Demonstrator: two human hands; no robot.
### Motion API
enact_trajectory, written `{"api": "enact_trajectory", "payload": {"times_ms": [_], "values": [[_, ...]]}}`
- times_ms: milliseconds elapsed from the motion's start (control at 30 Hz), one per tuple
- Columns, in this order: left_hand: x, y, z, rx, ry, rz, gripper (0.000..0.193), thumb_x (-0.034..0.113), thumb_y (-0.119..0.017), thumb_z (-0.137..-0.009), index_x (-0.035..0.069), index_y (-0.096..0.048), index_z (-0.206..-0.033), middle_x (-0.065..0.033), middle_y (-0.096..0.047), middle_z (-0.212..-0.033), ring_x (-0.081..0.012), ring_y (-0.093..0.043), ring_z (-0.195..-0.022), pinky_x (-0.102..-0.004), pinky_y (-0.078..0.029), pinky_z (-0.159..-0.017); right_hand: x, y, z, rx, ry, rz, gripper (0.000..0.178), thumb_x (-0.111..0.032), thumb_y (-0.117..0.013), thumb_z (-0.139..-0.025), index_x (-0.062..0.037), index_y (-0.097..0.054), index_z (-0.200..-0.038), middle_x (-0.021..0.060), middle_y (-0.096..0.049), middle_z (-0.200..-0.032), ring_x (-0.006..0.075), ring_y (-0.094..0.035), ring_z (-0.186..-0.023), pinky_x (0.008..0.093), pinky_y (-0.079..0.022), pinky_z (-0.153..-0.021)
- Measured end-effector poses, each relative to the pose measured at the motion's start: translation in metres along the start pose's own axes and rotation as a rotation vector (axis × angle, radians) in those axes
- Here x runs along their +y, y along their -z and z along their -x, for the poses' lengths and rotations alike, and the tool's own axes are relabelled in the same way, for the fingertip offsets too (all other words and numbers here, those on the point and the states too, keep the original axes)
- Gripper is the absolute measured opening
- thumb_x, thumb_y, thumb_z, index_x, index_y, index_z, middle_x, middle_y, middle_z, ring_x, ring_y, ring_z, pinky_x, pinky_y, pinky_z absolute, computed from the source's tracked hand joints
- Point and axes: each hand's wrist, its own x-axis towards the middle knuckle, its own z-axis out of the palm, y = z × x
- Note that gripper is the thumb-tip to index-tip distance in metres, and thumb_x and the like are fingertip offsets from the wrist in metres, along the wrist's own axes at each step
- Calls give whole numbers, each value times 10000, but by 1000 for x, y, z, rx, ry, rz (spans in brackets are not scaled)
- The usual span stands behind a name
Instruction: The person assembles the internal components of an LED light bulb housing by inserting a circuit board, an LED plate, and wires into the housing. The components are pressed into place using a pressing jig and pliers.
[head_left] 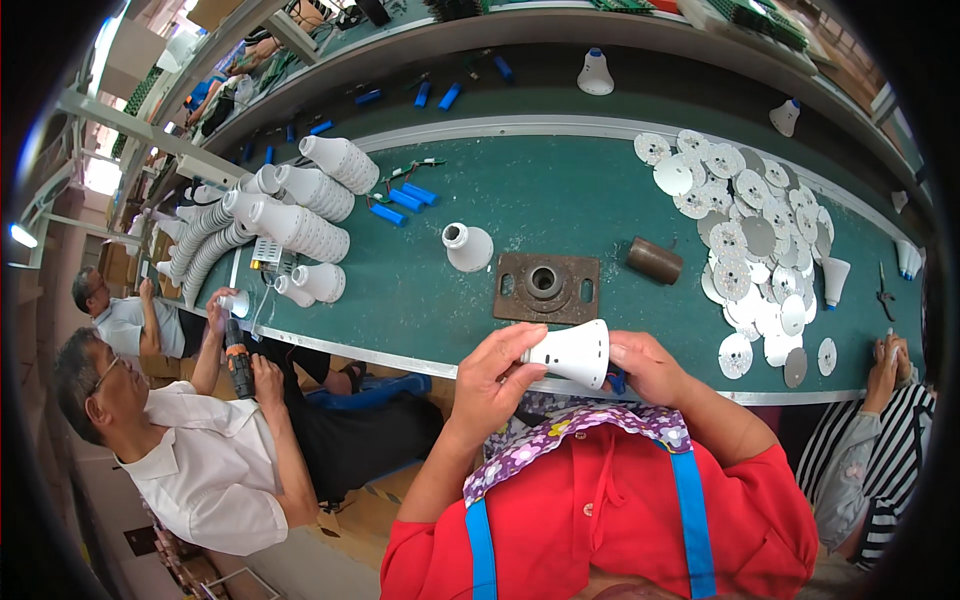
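Note:
My left hand [495,377] is closed around the narrow neck of a white, cone-shaped lamp housing [572,354], which lies on its side above the table's near edge. Its wide end faces my right hand [648,366], whose fingers are closed at that rim. Under those fingers shows a small blue part [617,381], mostly hidden by the hand. Just beyond the housing sits a brown metal fixture [575,297], a block with a round socket in its middle. Another white housing [467,247] stands upright to the left of the block.
Several nested stacks of white housings [318,232] fill the left side, with blue cylindrical cells [405,200] beside them. A brown metal cylinder [655,260] lies right of the fixture. Round white discs [757,235] are heaped at right, near pliers [884,293]. Co-workers sit on both sides.

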Motion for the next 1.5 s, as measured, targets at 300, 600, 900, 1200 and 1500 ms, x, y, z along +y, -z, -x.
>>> {"api": "enact_trajectory", "payload": {"times_ms": [300, 600, 900, 1200, 1500], "values": [[2, -18, 3, 185, 119, 536, 297, -88, -590, -754, -24, -573, -1044, -164, -427, -1273, -182, -574, -935, -265, -519, -699, -18, -12, -3, 53, 386, 571, 281, -120, -574, -804, -18, -590, -1066, 111, -620, -1038, 196, -582, -948, 311, -433, -830], [-5, -10, 2, 50, 245, 422, 177, -27, -558, -809, -41, -616, -975, -111, -416, -1260, -165, -488, -1053, -270, -485, -800, -20, -14, -7, 66, 477, 697, 243, -141, -578, -815, -30, -594, -1031, 129, -619, -978, 251, -598, -874, 324, -451, -760], [2, -15, -3, 112, 330, 585, 171, 12, -565, -820, -51, -620, -969, -103, -443, -1212, -177, -470, -1070, -289, -454, -859, -20, -12, -13, 161, 496, 713, 214, -156, -593, -812, -44, -600, -994, 138, -600, -886, 276, -582, -786, 339, -451, -680], [-4, -12, -1, 132, 243, 391, 161, 11, -550, -828, -22, -626, -966, -86, -437, -1207, -170, -473, -1069, -292, -400, -896, -23, -15, -11, 148, 430, 789, 253, -166, -632, -780, -49, -576, -997, 117, -564, -790, 280, -559, -739, 357, -440, -630], [-9, -6, 1, 227, 242, 699, 192, 2, -497, -859, -45, -586, -1022, -60, -380, -1256, -169, -469, -1081, -315, -416, -891, -30, 4, 8, 166, 475, 1212, 331, -131, -695, -675, -98, -559, -975, 97, -540, -871, 283, -541, -785, 373, -440, -673]]}}
